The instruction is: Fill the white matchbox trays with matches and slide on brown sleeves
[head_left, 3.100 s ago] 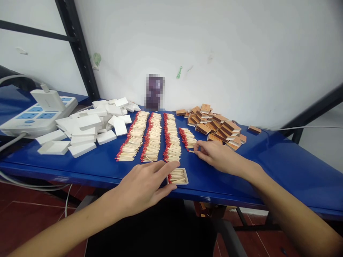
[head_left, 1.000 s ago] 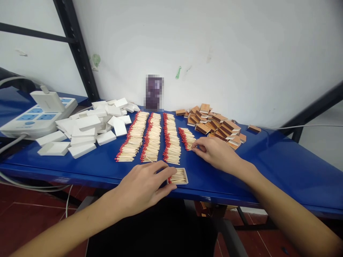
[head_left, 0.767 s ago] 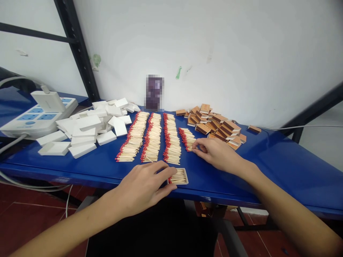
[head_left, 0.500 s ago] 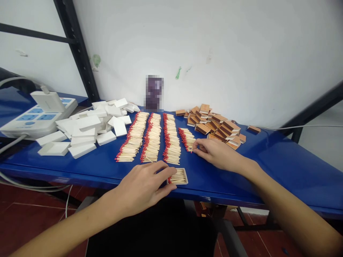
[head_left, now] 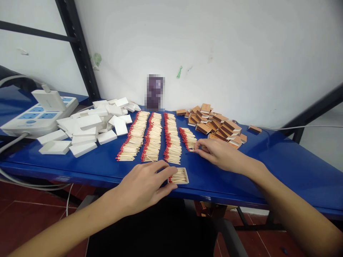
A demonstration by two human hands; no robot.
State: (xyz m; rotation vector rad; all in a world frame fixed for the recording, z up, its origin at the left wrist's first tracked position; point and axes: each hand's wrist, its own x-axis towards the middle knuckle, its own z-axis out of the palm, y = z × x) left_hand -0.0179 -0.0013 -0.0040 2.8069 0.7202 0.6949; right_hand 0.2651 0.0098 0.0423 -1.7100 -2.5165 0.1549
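Observation:
Near the front edge of the blue table, my left hand [head_left: 150, 184] grips a white matchbox tray [head_left: 187, 181] at its left end, thumb in front and fingers behind. Red-headed matches [head_left: 179, 175] lie inside that tray. My right hand [head_left: 214, 152] pinches at the near end of a short row of matches [head_left: 188, 137]; a match [head_left: 191, 150] shows at its fingertips. Left of this row lie three longer rows of matches, the closest being the third row [head_left: 172, 139].
White empty trays [head_left: 88, 123] are heaped at the left beside a power strip [head_left: 40, 116] with a plugged-in charger [head_left: 49, 100]. Brown matchbox sleeves [head_left: 214, 123] form a pile at the back right. A pixelated dark object [head_left: 154, 92] stands against the wall.
Hardly anything differs: the view shifts slightly, and my right hand stays at the near end of the short row. My left hand keeps its hold on the tray.

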